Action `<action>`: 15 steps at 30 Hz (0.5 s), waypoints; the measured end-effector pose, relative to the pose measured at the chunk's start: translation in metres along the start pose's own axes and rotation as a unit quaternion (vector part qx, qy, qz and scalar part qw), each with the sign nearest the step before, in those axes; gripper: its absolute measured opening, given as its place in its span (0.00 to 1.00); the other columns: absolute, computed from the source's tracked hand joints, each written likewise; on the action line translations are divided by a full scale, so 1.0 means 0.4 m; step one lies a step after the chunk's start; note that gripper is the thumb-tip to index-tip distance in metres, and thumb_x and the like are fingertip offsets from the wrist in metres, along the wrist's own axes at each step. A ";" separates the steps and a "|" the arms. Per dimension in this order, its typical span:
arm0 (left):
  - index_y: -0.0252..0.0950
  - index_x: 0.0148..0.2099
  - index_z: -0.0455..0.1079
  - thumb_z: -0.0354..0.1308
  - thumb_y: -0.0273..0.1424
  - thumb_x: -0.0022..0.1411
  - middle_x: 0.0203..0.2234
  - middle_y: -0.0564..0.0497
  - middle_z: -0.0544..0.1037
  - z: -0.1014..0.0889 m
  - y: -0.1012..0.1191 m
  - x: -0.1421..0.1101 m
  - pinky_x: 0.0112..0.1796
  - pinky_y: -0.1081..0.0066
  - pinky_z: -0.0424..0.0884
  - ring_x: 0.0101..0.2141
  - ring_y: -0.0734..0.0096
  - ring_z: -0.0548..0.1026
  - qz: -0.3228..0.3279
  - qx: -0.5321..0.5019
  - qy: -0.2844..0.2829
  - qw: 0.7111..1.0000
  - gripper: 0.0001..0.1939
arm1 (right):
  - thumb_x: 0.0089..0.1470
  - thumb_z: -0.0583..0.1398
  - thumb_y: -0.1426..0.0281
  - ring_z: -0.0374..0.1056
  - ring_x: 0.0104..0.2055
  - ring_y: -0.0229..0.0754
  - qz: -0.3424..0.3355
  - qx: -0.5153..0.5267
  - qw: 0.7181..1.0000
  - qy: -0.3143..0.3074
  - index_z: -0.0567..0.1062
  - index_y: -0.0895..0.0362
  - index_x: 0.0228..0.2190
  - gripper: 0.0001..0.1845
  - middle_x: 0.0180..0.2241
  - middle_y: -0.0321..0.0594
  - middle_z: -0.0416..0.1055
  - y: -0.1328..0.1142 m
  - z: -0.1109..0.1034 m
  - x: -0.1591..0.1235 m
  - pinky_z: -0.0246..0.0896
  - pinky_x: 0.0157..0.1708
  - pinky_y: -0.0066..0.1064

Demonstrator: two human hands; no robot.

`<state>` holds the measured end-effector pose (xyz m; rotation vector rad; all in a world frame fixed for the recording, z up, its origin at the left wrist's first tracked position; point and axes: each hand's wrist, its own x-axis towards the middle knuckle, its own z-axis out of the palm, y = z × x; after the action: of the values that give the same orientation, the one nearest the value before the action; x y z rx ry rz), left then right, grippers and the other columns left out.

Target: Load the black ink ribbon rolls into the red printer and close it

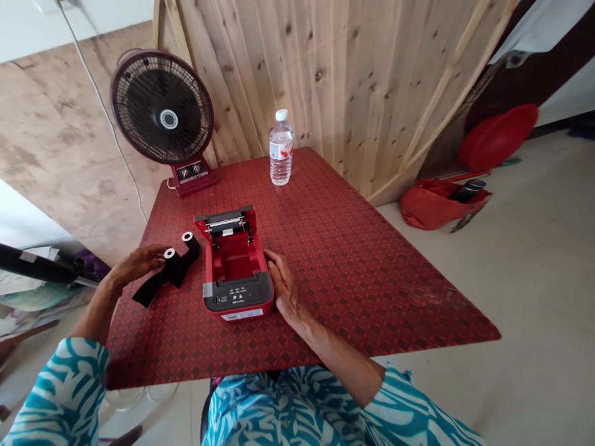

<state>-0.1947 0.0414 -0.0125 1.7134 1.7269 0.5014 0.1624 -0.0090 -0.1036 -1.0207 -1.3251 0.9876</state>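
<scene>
A red and black label printer (239, 291) stands on the table with its lid (225, 220) raised and its red inner bay exposed. My right hand (286, 285) grips the printer's right side, its fingers bent against the casing. To the printer's left are two joined rolls of black ribbon with white cores: a near ribbon roll (171, 265) and a far ribbon roll (191, 242). A loose flat tail of ribbon (148, 291) lies toward the left edge. My left hand (139, 262) is at the near roll, fingers behind it and thumb at its left side.
The table (353, 279) has a red patterned cover. A dark red fan (164, 114) stands at the back left, and a clear water bottle (281, 149) at the back. Wooden boards (321, 72) rise behind. A red bag (426, 205) sits on the floor at right.
</scene>
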 end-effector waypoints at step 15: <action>0.36 0.41 0.75 0.69 0.46 0.41 0.33 0.48 0.81 0.058 0.039 -0.046 0.37 0.67 0.74 0.34 0.61 0.77 -0.004 -0.098 -0.017 0.995 0.26 | 0.63 0.49 0.57 0.64 0.57 0.46 0.015 0.004 1.000 -0.004 0.71 0.51 0.51 0.21 0.53 0.43 0.69 -0.008 -0.002 -0.001 0.57 0.59 0.43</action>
<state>-0.1687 0.0207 -0.0156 1.5675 1.6032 0.6142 0.1632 -0.0104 -0.1008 -1.0333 -1.3151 1.0199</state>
